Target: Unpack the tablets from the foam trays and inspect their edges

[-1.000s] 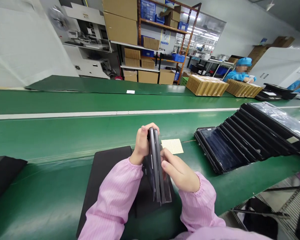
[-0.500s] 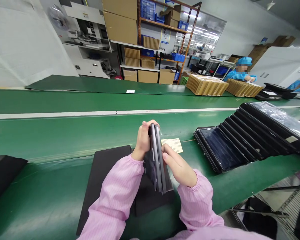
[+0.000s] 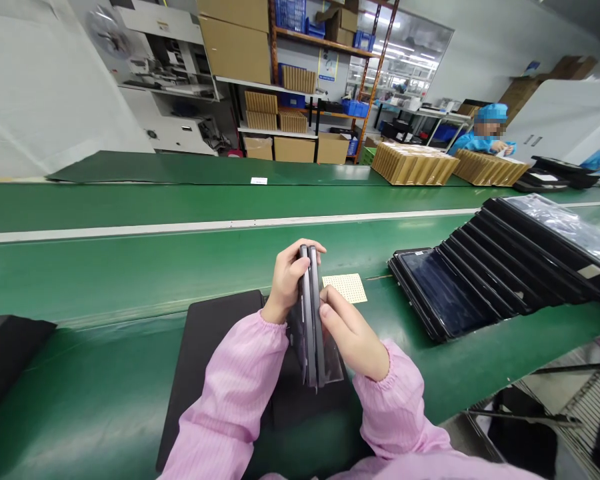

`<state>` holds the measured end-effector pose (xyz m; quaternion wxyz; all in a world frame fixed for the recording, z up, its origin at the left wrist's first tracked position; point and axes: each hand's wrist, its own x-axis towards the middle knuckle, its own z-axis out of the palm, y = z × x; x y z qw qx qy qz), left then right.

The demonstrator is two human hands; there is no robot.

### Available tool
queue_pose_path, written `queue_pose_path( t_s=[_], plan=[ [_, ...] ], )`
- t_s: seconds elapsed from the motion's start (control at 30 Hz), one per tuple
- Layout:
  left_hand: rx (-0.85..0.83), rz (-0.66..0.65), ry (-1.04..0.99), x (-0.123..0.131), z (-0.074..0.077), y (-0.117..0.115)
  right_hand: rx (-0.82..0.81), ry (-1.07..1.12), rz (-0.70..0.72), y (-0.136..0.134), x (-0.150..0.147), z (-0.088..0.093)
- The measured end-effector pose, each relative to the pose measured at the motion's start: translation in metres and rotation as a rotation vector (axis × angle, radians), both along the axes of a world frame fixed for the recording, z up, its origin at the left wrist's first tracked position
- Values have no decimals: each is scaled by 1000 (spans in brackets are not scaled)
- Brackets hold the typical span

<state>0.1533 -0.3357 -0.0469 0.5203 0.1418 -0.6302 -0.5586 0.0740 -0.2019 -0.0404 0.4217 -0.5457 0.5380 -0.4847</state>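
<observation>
Two slim dark tablets (image 3: 310, 320) stand on edge, side by side, above a black folder-like cover (image 3: 215, 347) on the green bench. My left hand (image 3: 286, 277) wraps round their upper left side, thumb on the near edge and fingers over the top. Along the right face hangs a clear plastic film (image 3: 334, 367), its lower corner sticking out. My right hand (image 3: 353, 330) pinches this film with thumb and forefinger, close against the right tablet. The tablets' screens are mostly turned out of sight. Behind my right hand lies a pale sheet of small dots (image 3: 347, 288).
A leaning row of black-framed tablets (image 3: 455, 287) fills the right side. At left lies another black cover (image 3: 10, 353). Cardboard-divided stacks (image 3: 413, 165) stand on the far bench, near a person in blue (image 3: 485, 137). A white strip (image 3: 180, 228) crosses the green surface.
My left thumb has come down from upright onto the tablets' near edge. The tablets have turned slightly and the film's corner stands out further right.
</observation>
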Motion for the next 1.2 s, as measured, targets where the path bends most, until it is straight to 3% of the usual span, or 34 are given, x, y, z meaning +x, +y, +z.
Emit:
queue_pose_path(
  t_s=[0.3, 0.63, 0.87, 1.2],
  plan=[
    [-1, -30, -18, 0, 5, 9, -72, 140, -149, 1, 6, 2],
    [-52, 60, -75, 3, 6, 21, -11, 227, -71, 19, 5, 12],
    [-154, 43, -77, 8, 3, 39, 128, 509, -62, 39, 19, 29],
    [-272, 51, -111, 12, -1, 50, 121, 643, -56, 48, 21, 29]
  ],
)
